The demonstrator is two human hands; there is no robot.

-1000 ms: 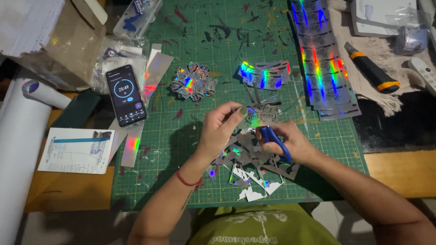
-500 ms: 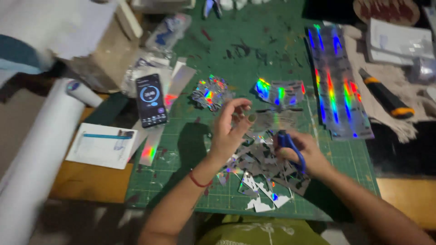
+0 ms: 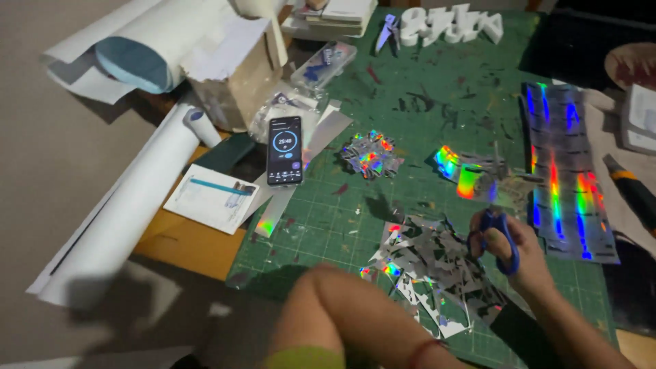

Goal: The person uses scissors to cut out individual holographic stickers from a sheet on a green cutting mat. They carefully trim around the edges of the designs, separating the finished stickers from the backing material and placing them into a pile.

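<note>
The blue-handled scissors (image 3: 497, 236) are gripped by the right hand's (image 3: 514, 247) fingers over the holographic foil scraps (image 3: 437, 270). The left hand, which pinched foil a second ago, is now withdrawn from sight; cutting seems paused.

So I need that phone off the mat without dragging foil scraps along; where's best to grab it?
Pinch the phone by its two long edges, coming straight down from above. It lies flat, screen up, lower end overlapping a holographic strip, so lift, don't slide.
</note>
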